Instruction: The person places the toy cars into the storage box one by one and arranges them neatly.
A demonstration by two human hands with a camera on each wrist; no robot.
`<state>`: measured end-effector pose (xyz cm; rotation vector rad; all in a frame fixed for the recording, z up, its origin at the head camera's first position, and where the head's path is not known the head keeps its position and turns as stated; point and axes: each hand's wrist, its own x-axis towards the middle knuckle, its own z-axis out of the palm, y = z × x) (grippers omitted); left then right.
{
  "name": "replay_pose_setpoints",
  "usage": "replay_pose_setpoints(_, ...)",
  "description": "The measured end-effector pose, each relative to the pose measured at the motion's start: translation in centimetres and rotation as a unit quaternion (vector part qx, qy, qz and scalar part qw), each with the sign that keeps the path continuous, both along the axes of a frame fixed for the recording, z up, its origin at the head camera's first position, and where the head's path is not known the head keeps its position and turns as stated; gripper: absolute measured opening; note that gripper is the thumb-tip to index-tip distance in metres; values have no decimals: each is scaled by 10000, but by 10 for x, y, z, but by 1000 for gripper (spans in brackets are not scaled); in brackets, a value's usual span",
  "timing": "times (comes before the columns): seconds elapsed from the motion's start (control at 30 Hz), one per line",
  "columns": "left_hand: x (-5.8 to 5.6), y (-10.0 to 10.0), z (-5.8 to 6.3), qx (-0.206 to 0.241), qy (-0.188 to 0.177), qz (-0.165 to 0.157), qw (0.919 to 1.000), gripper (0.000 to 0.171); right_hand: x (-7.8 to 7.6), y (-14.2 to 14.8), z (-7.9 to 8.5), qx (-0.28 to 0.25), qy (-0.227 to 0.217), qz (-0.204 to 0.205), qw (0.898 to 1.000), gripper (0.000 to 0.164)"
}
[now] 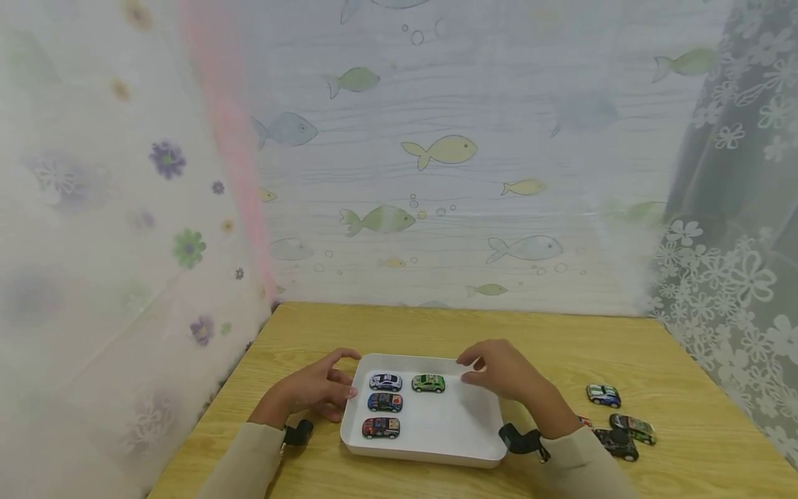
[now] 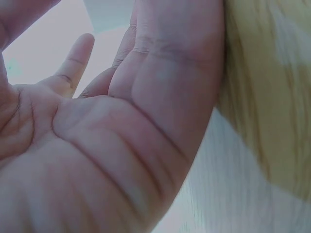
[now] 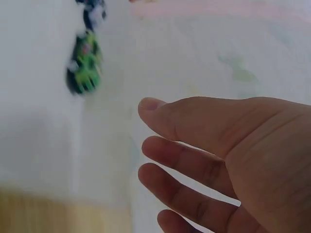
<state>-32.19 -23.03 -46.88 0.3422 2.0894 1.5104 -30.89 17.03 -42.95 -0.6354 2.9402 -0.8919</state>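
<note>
A white tray (image 1: 445, 433) lies on the table with toy cars inside. In its left column are a white car (image 1: 386, 382), a blue car (image 1: 384, 402) and a red car (image 1: 381, 427); a green car (image 1: 428, 383) sits to the right of the white one. My left hand (image 1: 318, 388) rests beside the tray's left side, its fingers loosely bent and the thumb right at the rim. Over the tray's back right part hovers my right hand (image 1: 503, 371). Nothing shows between its relaxed, slightly spread fingers (image 3: 180, 155) in the right wrist view.
Several more toy cars lie on the wooden table (image 1: 692, 402) right of the tray: a white-and-blue car (image 1: 603, 395), a dark green car (image 1: 633, 428) and a black car (image 1: 616, 443) among them. A fish-patterned curtain (image 1: 449, 208) hangs behind the table.
</note>
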Motion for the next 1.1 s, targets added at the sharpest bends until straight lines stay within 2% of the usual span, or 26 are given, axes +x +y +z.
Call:
replay_pose_setpoints(0.23,-1,-3,-1,-72,34,24,10000,69,8,66,17,-295,354,-187,9988,27)
replay_pose_setpoints(0.47,-1,-5,-3,-50,27,33,10000,69,17,108,21,-366,185,-377,9984,35)
replay_pose_setpoints(0.63,-3,-2,-4,-17,44,-36,10000,70,27,130,14,-297,30,-258,9992,37)
replay_pose_setpoints(0.83,-5,-1,-7,-67,17,-5,10000,73,40,153,1,-312,-305,304,9986,42)
replay_pose_setpoints(1.1,-4,-3,-8,-60,27,33,10000,74,46,169,-9,-450,-712,533,9950,35)
